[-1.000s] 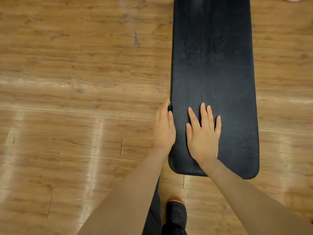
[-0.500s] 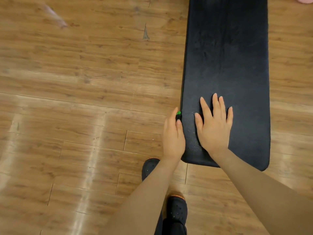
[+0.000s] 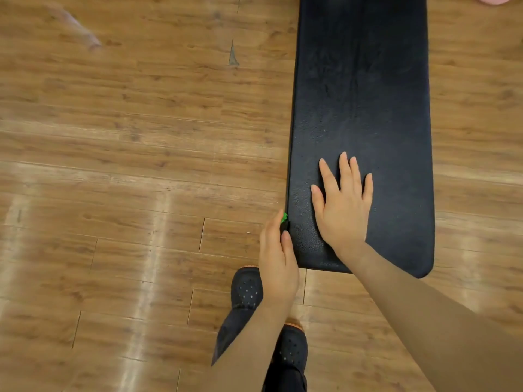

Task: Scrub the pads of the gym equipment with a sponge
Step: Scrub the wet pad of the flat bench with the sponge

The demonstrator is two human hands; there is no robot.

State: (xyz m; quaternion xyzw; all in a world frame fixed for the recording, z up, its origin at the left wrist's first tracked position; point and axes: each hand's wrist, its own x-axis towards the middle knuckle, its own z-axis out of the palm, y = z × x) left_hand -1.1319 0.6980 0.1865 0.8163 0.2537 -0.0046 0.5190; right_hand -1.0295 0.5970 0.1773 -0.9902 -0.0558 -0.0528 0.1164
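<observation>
From the head camera, the long black pad [image 3: 362, 108] runs straight away from the person. The left hand [image 3: 278, 258] is pressed against the pad's left side near the close end, holding a sponge [image 3: 283, 219]. Only a tiny green bit shows. The right hand [image 3: 343, 205] lies flat with straight fingers on the pad's top, holding nothing. The pad's far end is cut off.

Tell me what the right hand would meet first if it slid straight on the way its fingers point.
Nothing, as far as the picture shows. The right hand lies flat on the black pad, fingers pointing up its length, and only bare pad lies ahead to the frame's top edge.
</observation>
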